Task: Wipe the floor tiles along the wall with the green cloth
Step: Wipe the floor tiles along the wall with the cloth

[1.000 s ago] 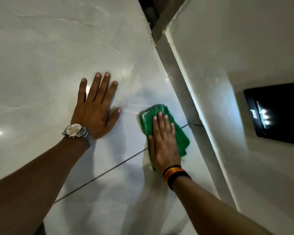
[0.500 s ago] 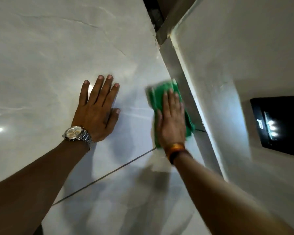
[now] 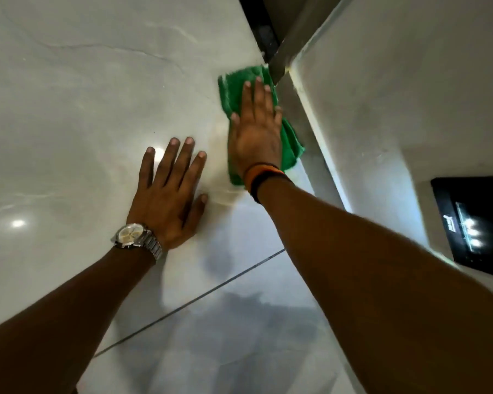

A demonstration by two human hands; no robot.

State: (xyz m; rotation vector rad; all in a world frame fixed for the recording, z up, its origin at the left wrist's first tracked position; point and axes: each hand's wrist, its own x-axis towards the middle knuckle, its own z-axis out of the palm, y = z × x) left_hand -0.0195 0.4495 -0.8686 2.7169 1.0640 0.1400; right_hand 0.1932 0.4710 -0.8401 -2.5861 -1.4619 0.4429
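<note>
While my right hand presses flat, fingers spread, on the green cloth at upper centre, the cloth touches the skirting below the wall. My left hand lies open on the floor tiles, a wristwatch behind it. A black panel sits at right.

Indoor room, glossy marble-look floor tiles, plastered white wall

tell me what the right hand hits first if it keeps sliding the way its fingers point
Probably the dark skirting strip at the wall corner. The right hand and green cloth are already nearly at it, though depth is unclear.
</note>
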